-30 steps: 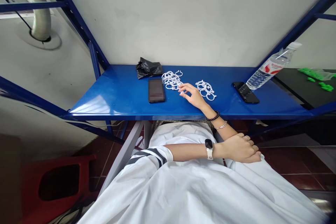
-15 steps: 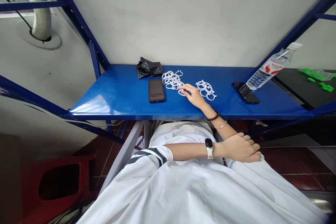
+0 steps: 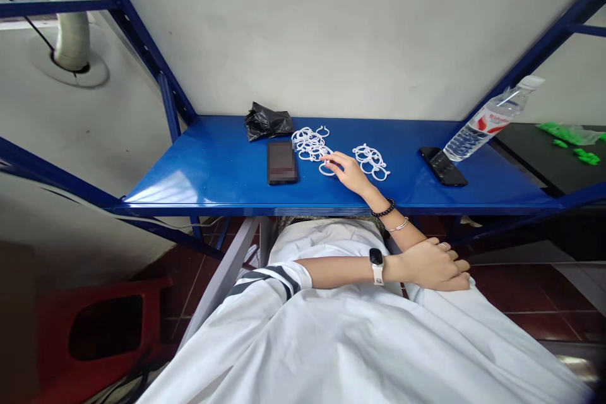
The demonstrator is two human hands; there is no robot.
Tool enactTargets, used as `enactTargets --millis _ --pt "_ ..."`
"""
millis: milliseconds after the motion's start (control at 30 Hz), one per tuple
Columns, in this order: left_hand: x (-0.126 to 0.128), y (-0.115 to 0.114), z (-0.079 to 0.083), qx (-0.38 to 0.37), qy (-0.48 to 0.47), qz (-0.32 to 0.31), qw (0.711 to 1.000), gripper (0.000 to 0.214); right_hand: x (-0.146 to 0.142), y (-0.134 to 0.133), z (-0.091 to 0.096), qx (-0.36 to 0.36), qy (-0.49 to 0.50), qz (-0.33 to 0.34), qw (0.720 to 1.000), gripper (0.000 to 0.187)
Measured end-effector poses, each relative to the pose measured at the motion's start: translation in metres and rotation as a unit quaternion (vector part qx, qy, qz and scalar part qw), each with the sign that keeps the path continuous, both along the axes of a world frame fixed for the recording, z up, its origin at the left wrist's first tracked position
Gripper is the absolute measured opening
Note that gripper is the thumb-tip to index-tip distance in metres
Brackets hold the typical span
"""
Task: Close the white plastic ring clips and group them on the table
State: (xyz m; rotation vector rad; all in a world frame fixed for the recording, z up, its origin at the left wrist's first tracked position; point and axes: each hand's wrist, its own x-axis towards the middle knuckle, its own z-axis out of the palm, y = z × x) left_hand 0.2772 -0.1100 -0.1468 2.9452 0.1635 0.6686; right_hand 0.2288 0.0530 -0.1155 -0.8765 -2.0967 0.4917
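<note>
My right hand (image 3: pixel 348 173) reaches over the blue tabletop, with thumb and fingertips pinched on a white plastic ring (image 3: pixel 325 170) at the near edge of a heap of similar rings (image 3: pixel 310 141). These look like curtain rings with small knobbed ends. To the right of that hand lies a smaller group of white rings (image 3: pixel 372 162). My left hand (image 3: pixel 435 265) is laid across my body, its fingers wrapped round my right arm near the elbow. A watch (image 3: pixel 377 265) sits on the left wrist; a beaded bracelet and a bangle are on the right.
Beside the heap lies a dark flat device (image 3: pixel 282 163), with a crumpled black plastic bag (image 3: pixel 268 121) behind it. Toward the right are a black phone (image 3: pixel 443 167) and a water bottle (image 3: pixel 492 118). Blue frame posts flank the table (image 3: pixel 227 170). A red stool (image 3: pixel 101 328) stands lower left.
The ring at my right fingertips shows slightly more of its loop, and the fingers have shifted a little. My left hand stays in place.
</note>
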Motion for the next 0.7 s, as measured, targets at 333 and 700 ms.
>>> enactTargets --millis 333,700 --pt "0.0016 0.0015 -0.0035 0.012 -0.015 -0.006 1.0 0.043 -0.0016 -0.0007 0.001 -0.004 0.01 0.002 1.0 0.029" --pt "0.0018 0.0036 -0.0057 0.023 -0.012 -0.013 1.0 0.044 -0.0072 -0.0016 0.004 -0.004 0.038 0.006 0.999 0.019"
